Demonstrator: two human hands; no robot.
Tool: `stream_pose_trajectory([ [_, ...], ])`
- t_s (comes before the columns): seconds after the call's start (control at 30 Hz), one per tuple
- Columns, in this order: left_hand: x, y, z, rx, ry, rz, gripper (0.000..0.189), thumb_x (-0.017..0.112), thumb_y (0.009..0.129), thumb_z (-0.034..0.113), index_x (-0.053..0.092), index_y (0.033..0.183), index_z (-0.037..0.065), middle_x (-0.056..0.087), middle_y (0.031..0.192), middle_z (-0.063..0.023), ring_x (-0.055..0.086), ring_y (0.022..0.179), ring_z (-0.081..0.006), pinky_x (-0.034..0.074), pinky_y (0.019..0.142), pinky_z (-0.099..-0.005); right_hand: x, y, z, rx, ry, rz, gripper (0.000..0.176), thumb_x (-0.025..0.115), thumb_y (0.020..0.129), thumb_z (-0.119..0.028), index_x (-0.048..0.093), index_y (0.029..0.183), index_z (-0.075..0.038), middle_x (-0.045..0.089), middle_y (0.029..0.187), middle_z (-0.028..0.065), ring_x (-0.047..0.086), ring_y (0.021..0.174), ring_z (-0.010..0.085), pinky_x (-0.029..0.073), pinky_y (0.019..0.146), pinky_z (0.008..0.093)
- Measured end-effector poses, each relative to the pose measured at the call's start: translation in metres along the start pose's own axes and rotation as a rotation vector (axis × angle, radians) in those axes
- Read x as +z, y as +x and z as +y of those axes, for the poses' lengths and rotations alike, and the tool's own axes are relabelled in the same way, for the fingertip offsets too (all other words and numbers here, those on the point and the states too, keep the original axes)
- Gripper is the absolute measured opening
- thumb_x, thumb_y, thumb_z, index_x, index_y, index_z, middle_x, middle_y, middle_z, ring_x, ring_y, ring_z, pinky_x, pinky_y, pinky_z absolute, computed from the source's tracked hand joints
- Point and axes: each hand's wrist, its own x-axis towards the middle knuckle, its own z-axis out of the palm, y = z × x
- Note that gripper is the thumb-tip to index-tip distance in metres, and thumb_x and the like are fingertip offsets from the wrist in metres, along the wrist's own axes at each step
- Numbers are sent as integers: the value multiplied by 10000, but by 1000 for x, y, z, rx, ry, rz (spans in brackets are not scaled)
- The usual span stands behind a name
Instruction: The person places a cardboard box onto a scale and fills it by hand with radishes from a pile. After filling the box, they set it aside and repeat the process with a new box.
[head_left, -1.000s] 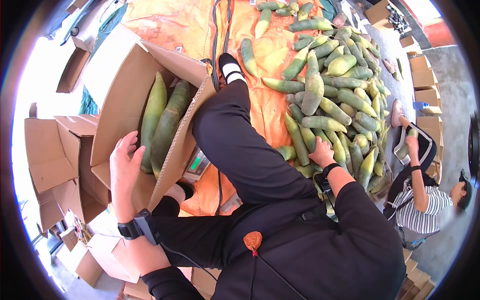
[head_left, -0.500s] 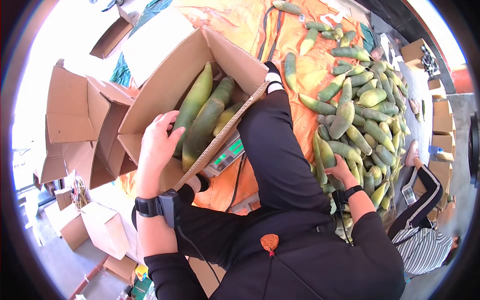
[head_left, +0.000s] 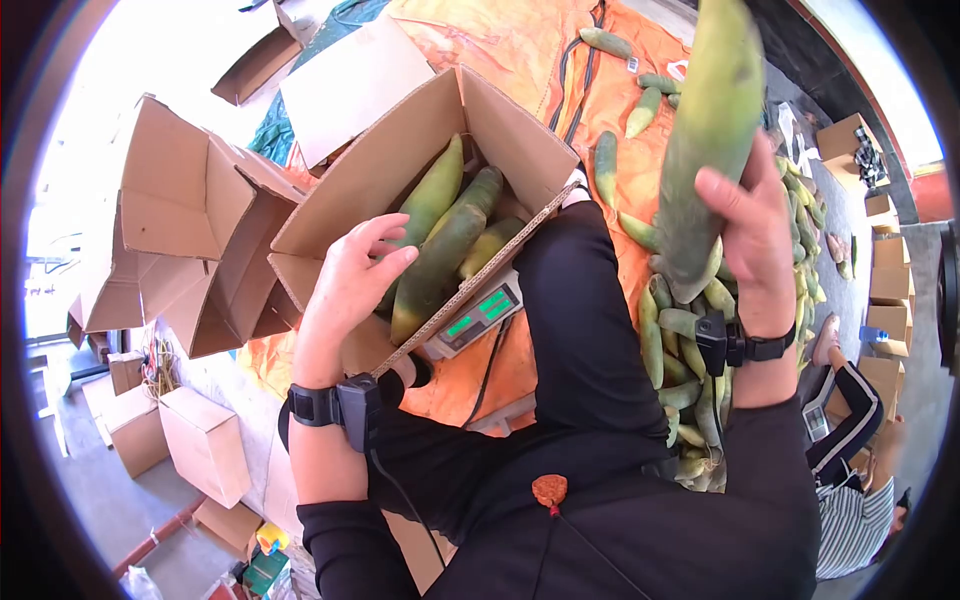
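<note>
My right hand [head_left: 760, 245] grips a large green radish [head_left: 715, 130], raised toward the camera over the right side, its paler end up. Over the near left side of an open cardboard box [head_left: 345, 180] hovers my left hand [head_left: 352, 268], its fingers apart and nothing in them. Several green radishes [head_left: 455, 245] lie lengthwise inside that box, one partly behind my left fingers. A scale with a lit green display [head_left: 482, 316] sticks out from under the box's right edge. Beneath my right hand spreads a pile of green radishes [head_left: 652, 340].
More open cartons [head_left: 165, 200] stand at the left, beside a closed carton [head_left: 205, 445]. An orange sheet [head_left: 470, 40] covers the ground. A cable runs by my leg [head_left: 575, 320]. Another person in a striped top [head_left: 855, 525] is at the far right, near stacked boxes [head_left: 885, 285].
My right hand has lifted a green radish from the pile, up and forward. My left hand has drawn back slightly from the radishes in the box. The whole view has shifted a little.
</note>
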Motion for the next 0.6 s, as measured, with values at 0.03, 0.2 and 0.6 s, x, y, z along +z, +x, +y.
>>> stream_pose_trajectory([
  [0.03, 0, 1, 0, -9, -116, -49, 409, 645, 876, 104, 545, 1263, 17, 613, 1133, -119, 617, 984, -185, 501, 843, -302, 16, 7, -12, -3, 1, -1, 605, 740, 762, -73, 458, 1292, 2, 582, 1146, 78, 561, 1061, 165, 432, 945, 311],
  [0.2, -4, -4, 26, 90, -606, -90, 640, 721, 821, 222, 440, 1364, 32, 564, 1225, -105, 563, 1085, -187, 445, 938, -312, 93, 35, -11, -38, 459, -234, 361, 730, 751, 7, 572, 1076, -4, 638, 961, 65, 624, 903, 160, 498, 834, 317],
  [0.6, -7, -13, 13, -147, -625, 146, 627, 718, 696, 95, 476, 1264, -17, 602, 1085, -84, 589, 941, -159, 460, 860, -295, 135, 46, 95, 49, 20, -138, 487, 670, 828, -116, 504, 1264, 22, 590, 1156, 161, 586, 1035, 206, 485, 875, 327],
])
